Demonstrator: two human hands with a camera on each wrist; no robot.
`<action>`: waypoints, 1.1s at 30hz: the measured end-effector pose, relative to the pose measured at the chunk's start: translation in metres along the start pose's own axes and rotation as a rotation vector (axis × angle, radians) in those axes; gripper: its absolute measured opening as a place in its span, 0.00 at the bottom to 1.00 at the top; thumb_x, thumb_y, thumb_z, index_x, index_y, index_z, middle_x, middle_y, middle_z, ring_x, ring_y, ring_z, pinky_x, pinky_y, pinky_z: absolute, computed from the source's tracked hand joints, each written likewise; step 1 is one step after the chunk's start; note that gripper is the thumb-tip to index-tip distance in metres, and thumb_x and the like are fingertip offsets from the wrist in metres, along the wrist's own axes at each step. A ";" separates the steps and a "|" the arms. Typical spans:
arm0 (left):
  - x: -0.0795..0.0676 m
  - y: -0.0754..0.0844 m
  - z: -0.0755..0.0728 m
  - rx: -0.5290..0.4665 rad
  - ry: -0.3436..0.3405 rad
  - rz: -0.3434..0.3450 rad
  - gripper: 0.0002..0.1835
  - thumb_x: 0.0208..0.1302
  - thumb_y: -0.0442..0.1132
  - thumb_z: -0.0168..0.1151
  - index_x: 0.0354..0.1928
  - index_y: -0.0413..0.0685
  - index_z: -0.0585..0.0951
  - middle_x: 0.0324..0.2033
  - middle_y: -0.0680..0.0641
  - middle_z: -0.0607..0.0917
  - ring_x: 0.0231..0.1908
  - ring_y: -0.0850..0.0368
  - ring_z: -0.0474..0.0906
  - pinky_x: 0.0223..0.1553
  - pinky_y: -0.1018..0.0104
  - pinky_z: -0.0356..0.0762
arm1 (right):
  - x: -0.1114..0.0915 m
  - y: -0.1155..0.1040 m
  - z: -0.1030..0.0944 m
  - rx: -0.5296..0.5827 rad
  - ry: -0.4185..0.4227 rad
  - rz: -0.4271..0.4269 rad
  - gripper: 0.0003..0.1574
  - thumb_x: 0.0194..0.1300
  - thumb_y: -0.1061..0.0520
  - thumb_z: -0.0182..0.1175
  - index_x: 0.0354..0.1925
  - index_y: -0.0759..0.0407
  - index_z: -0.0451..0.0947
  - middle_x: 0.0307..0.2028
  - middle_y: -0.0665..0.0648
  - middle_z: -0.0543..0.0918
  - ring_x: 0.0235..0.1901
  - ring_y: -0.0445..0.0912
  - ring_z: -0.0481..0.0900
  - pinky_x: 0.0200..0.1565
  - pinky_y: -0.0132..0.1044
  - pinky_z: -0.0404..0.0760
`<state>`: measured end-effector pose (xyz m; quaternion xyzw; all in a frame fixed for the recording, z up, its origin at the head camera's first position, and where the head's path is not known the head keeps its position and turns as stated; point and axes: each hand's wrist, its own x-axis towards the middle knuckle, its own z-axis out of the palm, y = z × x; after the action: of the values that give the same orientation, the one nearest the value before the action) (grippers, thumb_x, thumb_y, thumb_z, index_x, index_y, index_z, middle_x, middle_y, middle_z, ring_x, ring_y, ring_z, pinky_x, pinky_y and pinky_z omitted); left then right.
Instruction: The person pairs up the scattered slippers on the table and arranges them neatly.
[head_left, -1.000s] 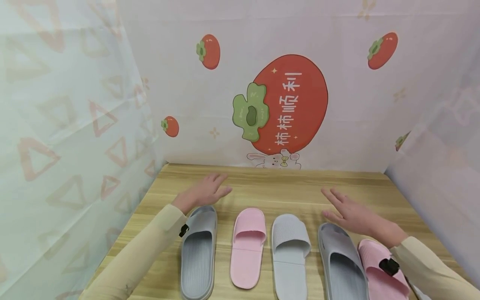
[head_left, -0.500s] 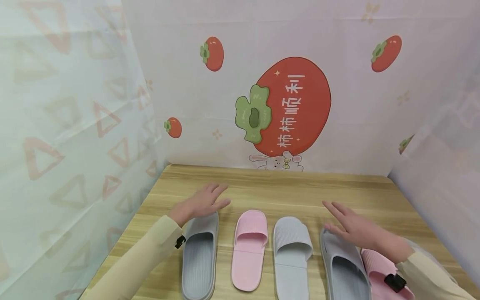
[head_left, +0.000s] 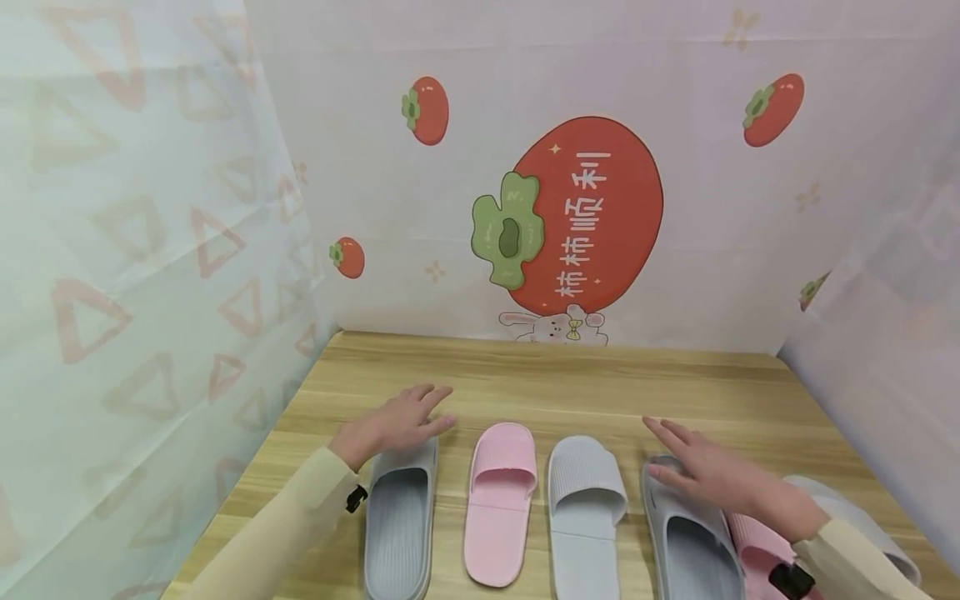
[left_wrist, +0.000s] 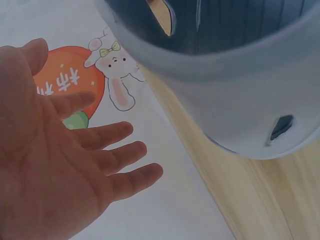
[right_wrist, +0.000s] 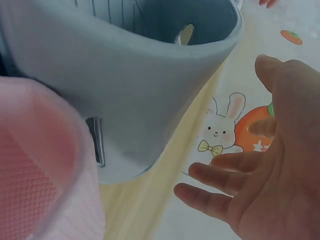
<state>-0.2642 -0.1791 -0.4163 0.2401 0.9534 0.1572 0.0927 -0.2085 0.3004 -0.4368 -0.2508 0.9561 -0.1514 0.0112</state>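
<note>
In the head view, my left hand [head_left: 396, 423] hovers over the toe of a grey slipper [head_left: 397, 533], fingers loosely spread and holding nothing. My right hand [head_left: 712, 473] reaches over the toe of another grey slipper [head_left: 701, 554], its fingers extended and free of any object. The left wrist view shows that left grey slipper [left_wrist: 240, 95] beside the open palm, with a slot in its strap. Seen from the right wrist, the right grey slipper [right_wrist: 125, 95] stands apart from the fingers, a pink slipper [right_wrist: 30, 150] beside it.
Between the hands lie a pink slipper [head_left: 495, 542] and a light grey ribbed slipper [head_left: 585, 471]. At right, a pink slipper [head_left: 753, 542] and a light grey slipper [head_left: 862, 521] are partly covered by my forearm. Patterned cloth [head_left: 405, 192] walls surround the wooden table [head_left: 570, 383].
Both hands have come back toward me, lower in the head view, over the toes of the grey slippers. The light grey slipper at far right shows more. The slippers keep their places.
</note>
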 end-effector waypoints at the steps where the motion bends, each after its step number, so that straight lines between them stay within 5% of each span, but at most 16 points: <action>1: 0.000 0.000 0.002 -0.001 0.001 -0.006 0.37 0.73 0.63 0.44 0.75 0.49 0.59 0.72 0.33 0.60 0.71 0.33 0.57 0.69 0.37 0.56 | 0.000 -0.001 0.000 -0.001 0.000 0.000 0.45 0.70 0.36 0.53 0.74 0.57 0.56 0.66 0.75 0.66 0.61 0.72 0.70 0.54 0.66 0.72; 27: -0.015 0.002 0.024 0.008 -0.030 -0.043 0.38 0.70 0.67 0.44 0.74 0.53 0.62 0.72 0.35 0.61 0.71 0.36 0.60 0.67 0.39 0.63 | -0.014 -0.010 0.013 0.036 -0.157 -0.039 0.46 0.65 0.34 0.58 0.70 0.59 0.64 0.65 0.73 0.69 0.61 0.72 0.70 0.50 0.68 0.74; 33: -0.018 0.000 0.029 -0.011 -0.031 -0.030 0.39 0.70 0.67 0.45 0.74 0.52 0.62 0.72 0.35 0.62 0.71 0.35 0.59 0.68 0.39 0.61 | -0.017 -0.010 0.016 -0.006 -0.130 -0.109 0.43 0.64 0.34 0.59 0.67 0.59 0.68 0.63 0.72 0.72 0.57 0.71 0.74 0.48 0.65 0.77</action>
<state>-0.2414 -0.1807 -0.4420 0.2278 0.9545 0.1573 0.1112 -0.1876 0.2957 -0.4499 -0.3118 0.9387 -0.1320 0.0644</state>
